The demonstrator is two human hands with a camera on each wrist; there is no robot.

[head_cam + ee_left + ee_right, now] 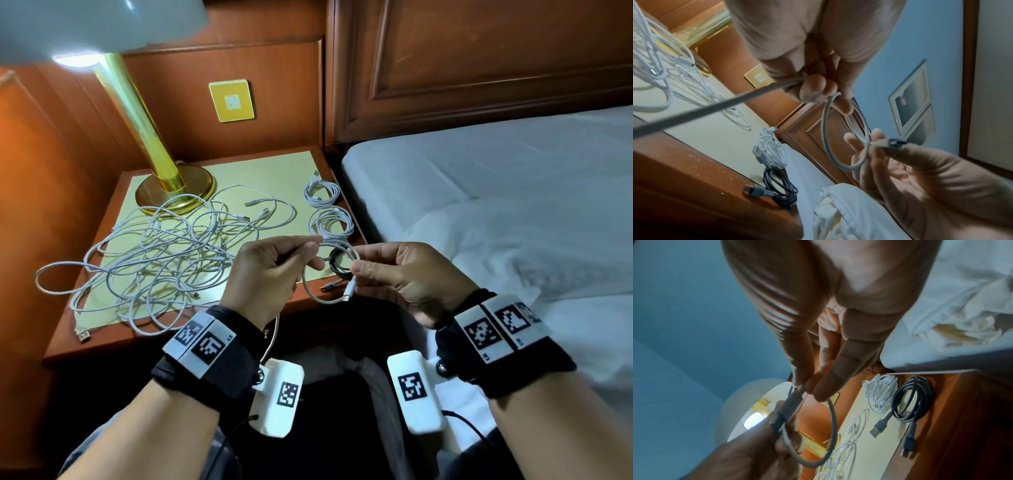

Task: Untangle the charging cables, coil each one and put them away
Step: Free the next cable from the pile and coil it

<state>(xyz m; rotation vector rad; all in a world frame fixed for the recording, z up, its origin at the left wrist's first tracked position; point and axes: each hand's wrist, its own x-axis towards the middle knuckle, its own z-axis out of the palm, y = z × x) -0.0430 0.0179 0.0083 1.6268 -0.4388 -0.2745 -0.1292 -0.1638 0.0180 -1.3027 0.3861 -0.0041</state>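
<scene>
Both hands are held above the nightstand's [102,337] front edge: a white cable [310,291] is pinched by the left hand [270,274], its plug end by the right hand [404,274], one loop formed. Three coiled cables [330,222] are laid along the right edge; a large tangle [154,253] is left.

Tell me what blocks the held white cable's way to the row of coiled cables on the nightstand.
Nothing visible: the white cable hangs directly over the black coiled cable, near the two white coils.
</scene>
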